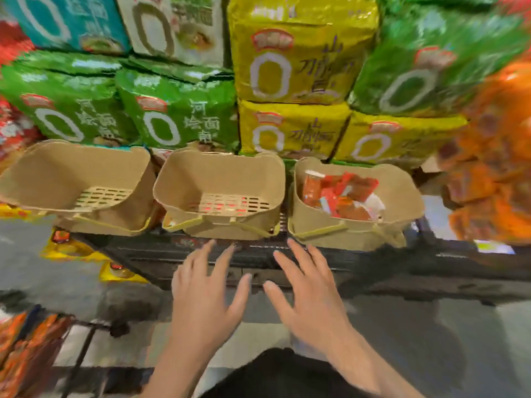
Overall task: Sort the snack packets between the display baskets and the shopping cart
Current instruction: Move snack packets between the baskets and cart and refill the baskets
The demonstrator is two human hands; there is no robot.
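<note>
Three tan display baskets stand in a row on a dark shelf. The left basket (pixel 34 179) and the middle basket (pixel 178 182) hold nothing that I can see. The right basket (pixel 402 193) holds several red and orange snack packets (pixel 342 193). My left hand (pixel 205 297) and my right hand (pixel 309 294) hover side by side below the baskets, fingers spread and straight, holding nothing. At the lower left a dark wire cart (pixel 83 349) shows orange packets (pixel 20 349) inside it.
Large green (pixel 178 116) and yellow noodle multipacks (pixel 296 67) are stacked behind the baskets. Orange packs (pixel 500 156) hang at the right, blurred. Yellow packets (pixel 69 251) lie below the shelf at the left. The grey floor (pixel 431 340) spreads underneath.
</note>
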